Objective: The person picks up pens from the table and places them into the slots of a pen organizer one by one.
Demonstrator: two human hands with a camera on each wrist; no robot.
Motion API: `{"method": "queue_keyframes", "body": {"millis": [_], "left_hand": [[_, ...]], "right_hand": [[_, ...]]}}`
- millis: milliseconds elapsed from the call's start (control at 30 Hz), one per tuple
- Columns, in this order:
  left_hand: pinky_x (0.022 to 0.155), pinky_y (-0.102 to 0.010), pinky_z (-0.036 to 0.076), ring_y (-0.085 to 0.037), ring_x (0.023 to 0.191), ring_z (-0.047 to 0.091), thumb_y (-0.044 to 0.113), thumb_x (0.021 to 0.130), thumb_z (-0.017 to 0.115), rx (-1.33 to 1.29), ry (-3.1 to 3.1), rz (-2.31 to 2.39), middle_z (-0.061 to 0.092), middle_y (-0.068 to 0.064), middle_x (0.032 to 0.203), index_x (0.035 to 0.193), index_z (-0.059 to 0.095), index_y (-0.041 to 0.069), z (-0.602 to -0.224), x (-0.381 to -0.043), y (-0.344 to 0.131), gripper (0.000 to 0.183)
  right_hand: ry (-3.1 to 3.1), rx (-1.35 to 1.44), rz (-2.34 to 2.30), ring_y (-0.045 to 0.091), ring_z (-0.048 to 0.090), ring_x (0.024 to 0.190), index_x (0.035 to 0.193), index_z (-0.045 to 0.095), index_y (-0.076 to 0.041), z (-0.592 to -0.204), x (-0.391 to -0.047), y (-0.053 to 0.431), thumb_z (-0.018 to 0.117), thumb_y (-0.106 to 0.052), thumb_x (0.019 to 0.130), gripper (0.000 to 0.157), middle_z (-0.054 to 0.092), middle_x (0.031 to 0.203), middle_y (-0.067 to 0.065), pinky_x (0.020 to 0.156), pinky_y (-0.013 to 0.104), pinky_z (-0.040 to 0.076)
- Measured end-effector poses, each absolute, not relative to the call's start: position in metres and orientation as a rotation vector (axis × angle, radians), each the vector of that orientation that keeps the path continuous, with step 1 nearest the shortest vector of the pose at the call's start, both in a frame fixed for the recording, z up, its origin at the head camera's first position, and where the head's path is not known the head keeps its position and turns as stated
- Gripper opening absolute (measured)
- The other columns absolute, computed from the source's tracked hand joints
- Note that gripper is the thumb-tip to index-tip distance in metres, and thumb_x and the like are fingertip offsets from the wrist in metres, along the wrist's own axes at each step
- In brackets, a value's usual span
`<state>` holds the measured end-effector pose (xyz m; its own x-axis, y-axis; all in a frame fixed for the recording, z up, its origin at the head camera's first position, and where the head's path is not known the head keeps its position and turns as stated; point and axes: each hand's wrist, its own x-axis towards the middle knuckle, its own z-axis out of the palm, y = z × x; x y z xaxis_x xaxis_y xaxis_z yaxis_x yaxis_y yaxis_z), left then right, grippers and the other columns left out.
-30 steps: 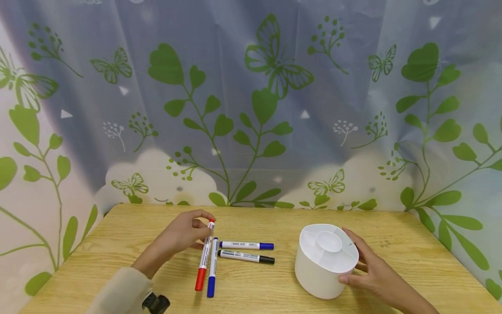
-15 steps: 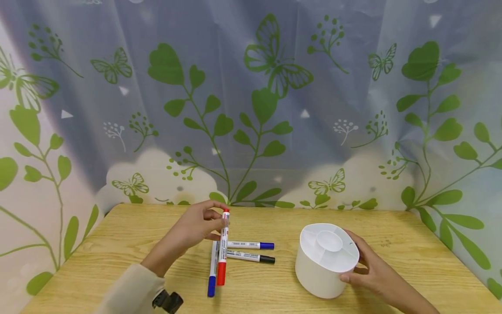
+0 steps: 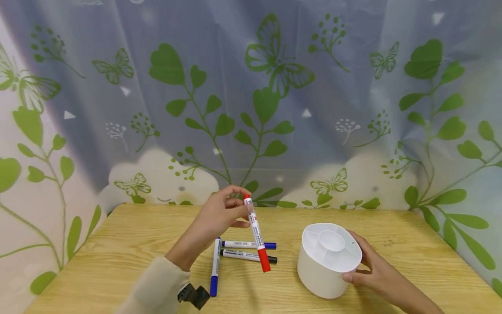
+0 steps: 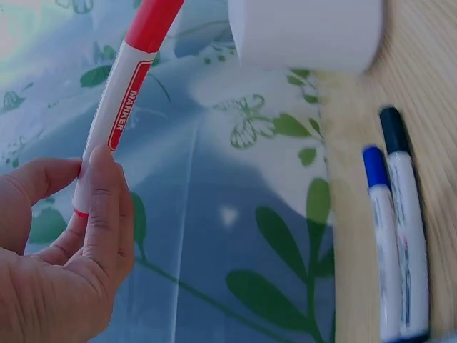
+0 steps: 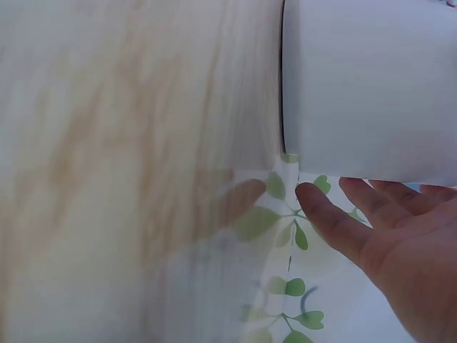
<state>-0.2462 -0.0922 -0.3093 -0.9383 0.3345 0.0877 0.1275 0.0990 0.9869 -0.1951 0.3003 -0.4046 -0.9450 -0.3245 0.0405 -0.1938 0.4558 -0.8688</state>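
The right hand (image 5: pixel 400 246) touched the white container (image 5: pixel 371 86) on the wooden table (image 5: pixel 107 171), leaf-printed cloth (image 5: pixel 343 293) showing past its edge.

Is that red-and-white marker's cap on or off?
On: a long red cap covers the lower end of the slim red-and-white marker.

The left hand (image 3: pixel 221 213) pinches, raised above the table (image 3: pixel 153 226). The right hand (image 3: pixel 370 268) grips lower, nearer its right edge.

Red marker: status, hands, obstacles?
Left hand pinches red marker aloft, tilted, cap down. Right hand holds white container by its side. No obstacle visible between red marker and white container; three other markers lie on table.
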Motion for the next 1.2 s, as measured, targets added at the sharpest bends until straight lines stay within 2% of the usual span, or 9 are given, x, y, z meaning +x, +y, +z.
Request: {"method": "queue_keyframes", "body": {"millis": [267, 400, 567, 633, 833, 1100, 1200], "left_hand": [[0.086, -0.041, 0.065, -0.018, 0.088, 0.072, -0.001, 0.100, 0.067, 0.513, 2.022, 2.104, 0.067, -0.006, 0.093, 0.131, 0.056, 0.004, -0.304, -0.244, -0.058, 0.033], [0.086, -0.043, 0.065, -0.018, 0.087, 0.072, -0.003, 0.099, 0.067, 0.508, 2.006, 2.139, 0.066, -0.006, 0.091, 0.129, 0.057, 0.004, -0.307, -0.245, -0.045, 0.032], [0.087, -0.041, 0.065, -0.018, 0.089, 0.071, -0.004, 0.099, 0.067, 0.480, 1.988, 2.198, 0.065, -0.007, 0.095, 0.129, 0.058, 0.002, -0.314, -0.249, -0.033, 0.033], [0.086, -0.039, 0.065, -0.018, 0.090, 0.071, -0.004, 0.098, 0.068, 0.462, 1.978, 2.222, 0.067, -0.008, 0.098, 0.129, 0.058, 0.003, -0.316, -0.251, -0.030, 0.033], [0.086, -0.039, 0.065, -0.018, 0.090, 0.072, -0.004, 0.098, 0.068, 0.453, 1.953, 2.272, 0.068, -0.010, 0.099, 0.128, 0.059, 0.003, -0.321, -0.254, -0.020, 0.032], [0.084, -0.037, 0.066, -0.016, 0.088, 0.072, -0.004, 0.098, 0.068, 0.459, 1.936, 2.249, 0.067, -0.008, 0.097, 0.128, 0.063, 0.004, -0.331, -0.255, -0.007, 0.031], [0.083, -0.037, 0.066, -0.016, 0.088, 0.072, -0.003, 0.098, 0.069, 0.470, 1.944, 2.229, 0.068, -0.009, 0.098, 0.128, 0.065, 0.004, -0.335, -0.254, -0.001, 0.030]], "right_hand": [[2.557, -0.430, -1.498, -0.018, 0.045, 0.119, 0.168, 0.009, -0.011, -0.403, -0.195, 0.300, 0.073, -0.017, 0.099, 0.094, 0.025, 0.167, 0.026, 0.096, 0.032, 0.056], [2.558, -0.426, -1.498, -0.014, 0.047, 0.121, 0.168, 0.009, -0.012, -0.404, -0.194, 0.300, 0.073, -0.017, 0.099, 0.094, 0.025, 0.167, 0.025, 0.097, 0.035, 0.056], [2.563, -0.404, -1.488, 0.005, 0.050, 0.130, 0.168, 0.010, -0.013, -0.403, -0.195, 0.300, 0.074, -0.019, 0.099, 0.095, 0.025, 0.168, 0.024, 0.102, 0.046, 0.055], [2.559, -0.404, -1.486, 0.017, 0.050, 0.135, 0.168, 0.009, -0.012, -0.403, -0.195, 0.300, 0.074, -0.019, 0.099, 0.095, 0.025, 0.168, 0.025, 0.103, 0.051, 0.055], [2.565, -0.392, -1.477, 0.044, 0.044, 0.141, 0.168, 0.009, -0.010, -0.402, -0.195, 0.299, 0.074, -0.020, 0.098, 0.096, 0.024, 0.168, 0.026, 0.103, 0.054, 0.055], [2.574, -0.396, -1.470, 0.039, 0.047, 0.140, 0.168, 0.009, -0.010, -0.402, -0.194, 0.299, 0.074, -0.018, 0.098, 0.095, 0.026, 0.167, 0.026, 0.101, 0.046, 0.055], [2.571, -0.414, -1.472, 0.044, 0.045, 0.141, 0.168, 0.008, -0.009, -0.402, -0.194, 0.299, 0.073, -0.018, 0.098, 0.095, 0.025, 0.167, 0.028, 0.101, 0.049, 0.055]]}}
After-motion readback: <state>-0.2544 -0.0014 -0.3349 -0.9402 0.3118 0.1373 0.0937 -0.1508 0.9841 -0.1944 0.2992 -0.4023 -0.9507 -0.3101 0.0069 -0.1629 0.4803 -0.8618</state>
